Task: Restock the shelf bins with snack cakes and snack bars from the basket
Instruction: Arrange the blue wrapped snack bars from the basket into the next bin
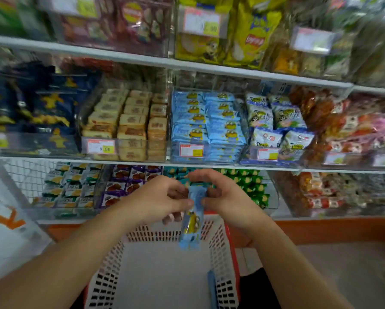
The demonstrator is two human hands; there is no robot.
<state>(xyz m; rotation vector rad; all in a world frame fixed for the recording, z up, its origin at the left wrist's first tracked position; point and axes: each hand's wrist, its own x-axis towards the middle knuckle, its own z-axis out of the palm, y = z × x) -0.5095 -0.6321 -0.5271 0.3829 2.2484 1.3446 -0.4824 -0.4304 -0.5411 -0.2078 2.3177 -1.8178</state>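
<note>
Snack cakes in a blue wrapper, a small stack as far as the blur lets me judge, hang between my two hands just above the far rim of the basket. My left hand pinches the stack from nine o'clock, thumb on the near face and fingers curled behind. My right hand grips it from three o'clock, fingers curled over the top end. The pack stands nearly upright, its lower end dipping toward the basket's white slotted wall. A blue strip lies inside the basket at five o'clock of the pack.

Past my knuckles, at twelve o'clock, the bottom shelf holds clear bins: purple packs at ten o'clock, green packs at two o'clock. One shelf up, straight ahead at twelve, sits the bin of matching blue packs, price tag on its front. Tan cakes fill the bin to its left at eleven o'clock, and white-and-blue bags the one at one o'clock. Yellow chip bags stand on the top shelf.
</note>
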